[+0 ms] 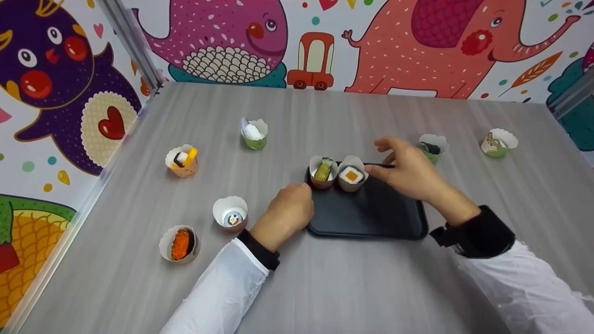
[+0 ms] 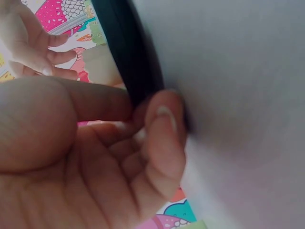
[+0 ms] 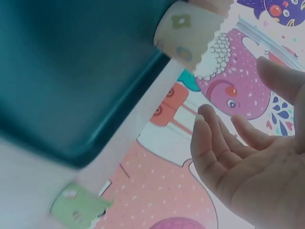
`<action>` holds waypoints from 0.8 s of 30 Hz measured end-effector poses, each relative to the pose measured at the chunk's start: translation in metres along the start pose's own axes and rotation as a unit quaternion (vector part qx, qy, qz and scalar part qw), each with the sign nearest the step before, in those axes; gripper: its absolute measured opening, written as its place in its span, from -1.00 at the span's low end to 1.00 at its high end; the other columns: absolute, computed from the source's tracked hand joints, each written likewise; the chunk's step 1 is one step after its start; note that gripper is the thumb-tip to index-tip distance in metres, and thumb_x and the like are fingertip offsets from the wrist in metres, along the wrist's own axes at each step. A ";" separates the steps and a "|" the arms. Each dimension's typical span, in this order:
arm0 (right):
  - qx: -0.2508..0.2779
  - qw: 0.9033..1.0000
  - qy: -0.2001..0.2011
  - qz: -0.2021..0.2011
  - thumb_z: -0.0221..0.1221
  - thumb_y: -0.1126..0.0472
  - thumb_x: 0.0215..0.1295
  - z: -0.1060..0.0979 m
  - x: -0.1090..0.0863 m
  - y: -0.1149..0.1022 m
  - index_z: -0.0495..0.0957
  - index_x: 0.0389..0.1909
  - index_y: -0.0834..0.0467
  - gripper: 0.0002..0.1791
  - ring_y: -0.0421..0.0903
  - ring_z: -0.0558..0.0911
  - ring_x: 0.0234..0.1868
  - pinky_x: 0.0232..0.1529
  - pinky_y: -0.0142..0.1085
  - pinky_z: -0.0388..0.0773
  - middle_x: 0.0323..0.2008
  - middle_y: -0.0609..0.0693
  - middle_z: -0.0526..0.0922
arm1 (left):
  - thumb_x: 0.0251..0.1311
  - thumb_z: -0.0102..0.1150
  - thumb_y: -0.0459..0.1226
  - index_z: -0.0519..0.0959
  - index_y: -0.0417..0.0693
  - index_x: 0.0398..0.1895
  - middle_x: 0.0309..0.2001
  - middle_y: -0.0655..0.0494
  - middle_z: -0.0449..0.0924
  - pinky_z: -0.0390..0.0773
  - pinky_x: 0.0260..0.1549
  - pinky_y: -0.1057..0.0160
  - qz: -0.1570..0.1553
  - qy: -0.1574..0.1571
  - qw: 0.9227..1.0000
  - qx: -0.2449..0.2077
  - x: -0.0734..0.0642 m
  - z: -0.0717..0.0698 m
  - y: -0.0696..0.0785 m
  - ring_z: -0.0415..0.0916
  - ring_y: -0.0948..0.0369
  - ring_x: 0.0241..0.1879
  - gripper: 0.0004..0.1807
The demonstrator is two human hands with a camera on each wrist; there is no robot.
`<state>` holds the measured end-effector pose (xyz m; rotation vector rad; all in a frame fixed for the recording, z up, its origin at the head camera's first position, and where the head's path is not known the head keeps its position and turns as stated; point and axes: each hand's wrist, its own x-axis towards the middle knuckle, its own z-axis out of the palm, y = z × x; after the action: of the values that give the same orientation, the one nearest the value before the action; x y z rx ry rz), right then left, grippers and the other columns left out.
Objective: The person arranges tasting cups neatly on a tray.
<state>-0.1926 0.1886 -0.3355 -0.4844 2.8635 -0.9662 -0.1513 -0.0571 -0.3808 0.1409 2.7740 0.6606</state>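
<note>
A dark rectangular tray (image 1: 366, 213) lies on the table. My left hand (image 1: 290, 206) holds its left side; in the left wrist view the thumb and fingers pinch the tray's rim (image 2: 126, 47). Two paper cups stand side by side in the tray's far left corner. The left cup (image 1: 315, 183) contains a green-topped toy sushi piece (image 1: 323, 171); the right one (image 1: 350, 187) contains a square sushi roll (image 1: 351, 174) with an orange centre. Above the tray's far edge, beside that cup, is my right hand (image 1: 408, 169), fingers spread and holding nothing in the right wrist view.
Left of the tray stand paper cups with toy sushi: orange roe (image 1: 181, 244), a round roll (image 1: 233, 218), a yellow-topped piece (image 1: 185, 158) and a white piece (image 1: 253, 132). Beyond my right hand are a green cup (image 1: 429, 155) and another cup (image 1: 497, 144). Cartoon-printed walls border the table.
</note>
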 end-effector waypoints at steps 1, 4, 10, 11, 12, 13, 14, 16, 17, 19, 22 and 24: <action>0.001 1.000 0.006 -0.001 0.38 0.14 0.38 -0.002 -0.001 0.003 0.40 0.37 0.37 -0.34 0.25 0.62 0.13 0.07 0.13 0.56 0.26 0.34 0.53 | 0.48 0.05 -0.36 0.68 -0.28 -0.09 -0.03 -0.20 0.71 0.65 -0.07 -0.08 -0.002 -0.002 1.000 -0.001 0.000 0.000 0.000 0.68 -0.11 -0.01 -0.79; 0.000 1.000 0.027 -0.004 0.37 0.14 0.39 -0.009 -0.004 0.013 0.39 0.37 0.39 -0.33 0.30 0.54 0.22 0.13 0.20 0.50 0.28 0.36 0.51 | 0.49 0.06 -0.35 0.68 -0.27 -0.08 -0.02 -0.20 0.71 0.65 -0.08 -0.08 -0.006 -0.006 1.000 -0.002 0.001 0.000 0.001 0.68 -0.11 -0.01 -0.79; 0.006 0.997 0.073 0.007 0.38 0.12 0.39 -0.016 -0.007 0.031 0.39 0.37 0.40 -0.32 0.36 0.46 0.28 0.22 0.29 0.38 0.27 0.43 0.47 | 0.49 0.06 -0.35 0.68 -0.27 -0.09 -0.02 -0.21 0.71 0.65 -0.07 -0.08 -0.007 -0.008 1.000 0.002 0.001 0.000 0.000 0.68 -0.12 -0.01 -0.79; 0.006 0.997 0.081 0.009 0.38 0.11 0.39 -0.017 -0.007 0.034 0.39 0.37 0.40 -0.31 0.37 0.45 0.29 0.23 0.30 0.36 0.27 0.43 0.46 | 0.49 0.06 -0.35 0.68 -0.27 -0.09 -0.02 -0.21 0.71 0.65 -0.07 -0.08 -0.008 -0.008 1.000 0.002 0.001 0.000 0.000 0.68 -0.12 -0.01 -0.79; 0.005 0.996 0.088 0.010 0.39 0.10 0.38 -0.019 -0.007 0.037 0.39 0.37 0.40 -0.30 0.38 0.44 0.29 0.24 0.31 0.34 0.27 0.45 0.45 | 0.49 0.06 -0.35 0.67 -0.28 -0.08 -0.02 -0.22 0.71 0.65 -0.06 -0.08 -0.007 -0.008 1.000 0.002 0.001 0.000 0.000 0.68 -0.12 -0.01 -0.79; 0.005 0.995 0.094 0.011 0.40 0.11 0.37 -0.020 -0.007 0.041 0.38 0.37 0.41 -0.28 0.40 0.43 0.30 0.25 0.31 0.32 0.28 0.46 0.44 | 0.49 0.06 -0.35 0.67 -0.28 -0.08 -0.02 -0.22 0.71 0.64 -0.06 -0.08 -0.006 -0.007 1.000 0.002 0.001 0.000 -0.001 0.68 -0.12 -0.01 -0.79; 0.004 0.995 0.100 0.013 0.41 0.10 0.36 -0.022 -0.007 0.044 0.37 0.38 0.41 -0.26 0.41 0.41 0.31 0.27 0.32 0.31 0.29 0.47 0.43 | 0.49 0.06 -0.35 0.67 -0.27 -0.08 -0.02 -0.22 0.71 0.64 -0.06 -0.08 -0.006 -0.007 1.000 0.002 0.001 0.000 -0.001 0.68 -0.12 -0.01 -0.79; -0.003 0.994 0.107 0.020 0.42 0.08 0.34 -0.026 -0.006 0.051 0.33 0.42 0.41 -0.20 0.43 0.37 0.35 0.31 0.34 0.26 0.33 0.48 0.38 | 0.49 0.06 -0.34 0.67 -0.27 -0.08 -0.03 -0.22 0.71 0.64 -0.06 -0.08 -0.005 -0.006 1.000 0.002 0.001 0.000 -0.001 0.68 -0.12 -0.01 -0.79; -0.007 0.994 0.109 0.025 0.43 0.07 0.33 -0.028 -0.006 0.055 0.30 0.44 0.41 -0.17 0.44 0.35 0.37 0.33 0.35 0.25 0.36 0.49 0.36 | 0.50 0.06 -0.34 0.67 -0.27 -0.07 -0.02 -0.22 0.71 0.64 -0.05 -0.08 -0.006 -0.007 1.000 0.002 0.001 0.000 -0.001 0.67 -0.12 0.00 -0.79; -0.009 0.993 0.109 0.041 0.44 0.06 0.32 -0.032 -0.005 0.063 0.23 0.50 0.40 -0.09 0.45 0.29 0.41 0.38 0.36 0.20 0.42 0.48 0.29 | 0.50 0.06 -0.34 0.66 -0.27 -0.07 -0.02 -0.22 0.70 0.64 -0.04 -0.08 -0.006 -0.009 1.000 0.002 0.001 0.000 -0.002 0.67 -0.12 0.01 -0.79; -0.018 0.992 0.104 0.063 0.44 -0.01 0.32 -0.036 -0.003 0.075 0.11 0.57 0.39 0.03 0.45 0.20 0.48 0.42 0.37 0.13 0.50 0.47 0.20 | 0.50 0.05 -0.34 0.65 -0.28 -0.07 -0.02 -0.22 0.69 0.63 -0.05 -0.08 -0.006 -0.014 1.000 0.000 0.002 0.000 -0.002 0.67 -0.11 0.00 -0.80; -0.022 0.992 0.100 0.076 0.44 -0.06 0.30 -0.039 -0.002 0.083 0.06 0.59 0.38 0.09 0.45 0.16 0.51 0.44 0.37 0.09 0.52 0.47 0.15 | 0.51 0.04 -0.35 0.65 -0.28 -0.06 -0.01 -0.22 0.69 0.63 -0.05 -0.07 -0.006 -0.019 1.000 -0.002 0.003 -0.001 -0.002 0.66 -0.09 0.00 -0.79</action>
<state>-0.2204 0.2743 -0.3544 -0.1773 3.0497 -0.9791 -0.1540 -0.0588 -0.3817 0.1343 2.7341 0.6549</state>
